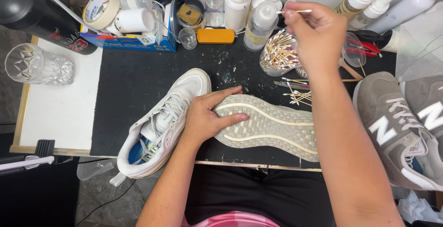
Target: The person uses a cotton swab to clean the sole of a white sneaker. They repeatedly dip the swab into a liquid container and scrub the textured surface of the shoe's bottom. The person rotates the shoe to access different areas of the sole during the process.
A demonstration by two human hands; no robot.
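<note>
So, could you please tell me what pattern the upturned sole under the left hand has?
The upturned pale grey sole has a small-block grid crossed by cream wavy lines; head view.

Left hand (pixel 207 116) sits flat at centre frame, palm down, fingers (pixel 230 117) stretched out to the right and slightly spread, thumb along the upper edge. Its bare forearm runs down to the lower left of centre. Right hand (pixel 316 33) is raised in the upper right of centre, back of the hand to the camera, fingers curled in, thumb and forefinger pinched together at the top left. That forearm angles down to the lower right corner
</note>
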